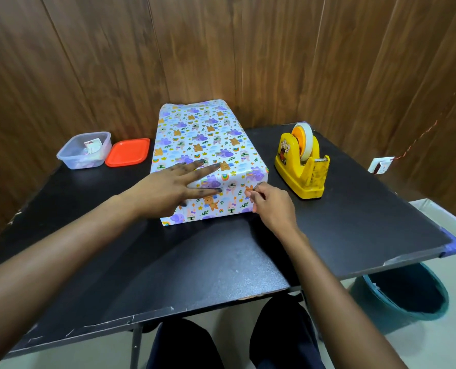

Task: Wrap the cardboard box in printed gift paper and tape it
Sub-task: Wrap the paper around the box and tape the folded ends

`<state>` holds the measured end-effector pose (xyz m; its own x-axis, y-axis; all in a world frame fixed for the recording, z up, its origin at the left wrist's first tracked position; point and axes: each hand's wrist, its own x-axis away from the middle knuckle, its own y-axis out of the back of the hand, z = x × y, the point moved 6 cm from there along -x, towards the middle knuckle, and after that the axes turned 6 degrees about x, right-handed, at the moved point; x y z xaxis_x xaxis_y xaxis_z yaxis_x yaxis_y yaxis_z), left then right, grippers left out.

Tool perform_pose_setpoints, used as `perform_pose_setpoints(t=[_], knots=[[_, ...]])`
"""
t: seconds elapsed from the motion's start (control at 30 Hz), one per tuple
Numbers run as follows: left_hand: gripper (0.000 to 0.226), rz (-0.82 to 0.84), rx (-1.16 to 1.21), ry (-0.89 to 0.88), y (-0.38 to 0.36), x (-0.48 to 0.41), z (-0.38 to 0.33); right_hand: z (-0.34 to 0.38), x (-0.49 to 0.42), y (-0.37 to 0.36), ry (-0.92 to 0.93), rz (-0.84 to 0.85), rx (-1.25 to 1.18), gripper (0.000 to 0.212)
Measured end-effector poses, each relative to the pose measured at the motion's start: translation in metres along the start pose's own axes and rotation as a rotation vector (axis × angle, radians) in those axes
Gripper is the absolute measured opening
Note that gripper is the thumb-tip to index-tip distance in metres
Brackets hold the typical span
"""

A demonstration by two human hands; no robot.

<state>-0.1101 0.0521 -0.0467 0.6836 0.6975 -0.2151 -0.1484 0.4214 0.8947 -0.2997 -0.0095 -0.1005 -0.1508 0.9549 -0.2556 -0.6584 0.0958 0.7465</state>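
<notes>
- Wood-panelled walls close in behind a black worktop (221, 262). The box (203, 134) sits at the centre of the frame, fully covered in printed gift paper (221, 205).
- Its long axis runs from us up the frame toward the wall, so the short end face looks at us, and both our hands are at that end.
- Our left hand (165, 189) lies flat over the near top edge. Its fingers (205, 170) are straight and spread, some on the top and one draped onto the end face, pressing the paper down and gripping nothing.
- Our right hand (271, 206) is at the right side of the end face. Its fingers (256, 194) are curled, with thumb and forefinger pinching the paper fold by the corner.
- A small glint shows at the pinch, but we cannot tell whether it is a strip of tape.
- The fold lies right at our right fingertips and just to the right of our left fingertips, so the spot to be fixed sits between the two hands.
- The yellow tape dispenser (301, 166) stands at centre right, just beside the box but apart from it, and nearer our right hand.
- We judge that any reach for tape falls to the right hand while the left keeps the paper pinned.
- A clear tub (84, 150) and an orange lid (127, 152) rest at the upper left, well apart from our hands.
</notes>
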Motion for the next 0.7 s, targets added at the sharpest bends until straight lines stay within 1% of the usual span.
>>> perform_pose_setpoints(t=[0.13,0.17,0.23,0.27,0.3,0.47,0.57,0.6,0.63,0.67,0.7], knots=[[0.092,0.008,-0.003,-0.001,-0.002,0.0,0.0,-0.006,0.0,-0.005,-0.128,-0.077,-0.004,0.032],[0.091,0.013,-0.004,0.001,-0.002,0.0,0.001,-0.011,-0.001,-0.005,-0.176,-0.084,0.011,0.039],[0.091,0.023,-0.008,0.007,-0.002,0.0,0.001,-0.023,-0.001,0.001,-0.268,-0.087,0.04,0.06],[0.09,0.023,-0.01,0.008,-0.001,0.0,0.0,-0.027,-0.001,0.005,-0.294,-0.077,0.04,0.066],[0.09,0.026,-0.012,0.01,-0.001,-0.001,0.0,-0.029,-0.003,0.009,-0.301,-0.057,0.032,0.066],[0.091,0.048,-0.004,0.004,0.0,-0.001,0.0,-0.033,-0.015,0.011,-0.261,0.071,-0.024,0.053],[0.097,0.062,0.009,0.005,-0.002,0.0,0.0,-0.04,-0.014,0.02,-0.233,0.1,-0.165,0.04],[0.098,0.067,0.021,0.004,-0.003,0.0,0.001,-0.04,-0.014,0.03,-0.223,0.068,-0.224,0.036],[0.101,0.073,0.028,0.003,-0.004,0.001,0.002,-0.04,-0.016,0.045,-0.195,-0.016,-0.253,0.034],[0.105,0.076,0.032,0.0,-0.005,0.001,0.002,-0.039,-0.019,0.065,-0.156,-0.146,-0.216,0.032],[0.108,0.079,0.032,0.0,-0.007,0.002,0.004,-0.037,-0.025,0.083,-0.121,-0.279,-0.126,0.03]])
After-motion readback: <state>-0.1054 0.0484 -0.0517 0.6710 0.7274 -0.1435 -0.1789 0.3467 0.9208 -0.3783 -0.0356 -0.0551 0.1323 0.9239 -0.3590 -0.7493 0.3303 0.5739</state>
